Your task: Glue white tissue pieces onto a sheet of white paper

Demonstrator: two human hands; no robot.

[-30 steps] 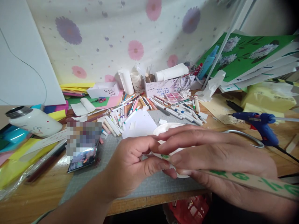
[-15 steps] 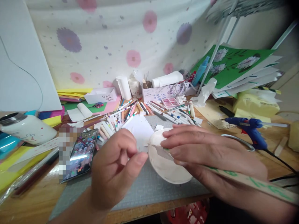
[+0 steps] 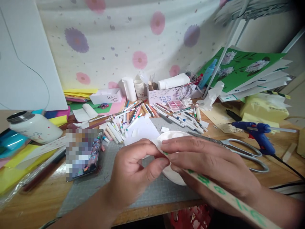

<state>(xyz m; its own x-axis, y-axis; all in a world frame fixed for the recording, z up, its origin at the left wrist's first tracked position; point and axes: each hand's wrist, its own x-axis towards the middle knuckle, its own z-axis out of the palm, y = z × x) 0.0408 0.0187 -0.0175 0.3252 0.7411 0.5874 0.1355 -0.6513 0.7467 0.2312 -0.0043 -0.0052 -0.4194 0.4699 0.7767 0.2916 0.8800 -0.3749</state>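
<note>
My left hand (image 3: 133, 171) and my right hand (image 3: 209, 165) meet over a grey cutting mat (image 3: 95, 187). Both pinch the near end of a long tan paper strip with green marks (image 3: 221, 192), which runs off to the lower right across my right palm. The pinch sits on the edge of a white paper plate (image 3: 172, 136), which my right fingers also hold from above. Much of the plate is hidden under my hands.
Scissors (image 3: 240, 149) lie right of the plate, with a blue glue gun (image 3: 258, 133) beyond. Many markers (image 3: 147, 114) are spread behind the mat. A phone (image 3: 83, 152) and a white bottle (image 3: 33, 127) lie on the left, on coloured paper.
My left hand has come back to the strip's end and pinches it against my right fingers. The scissors now show fully.
</note>
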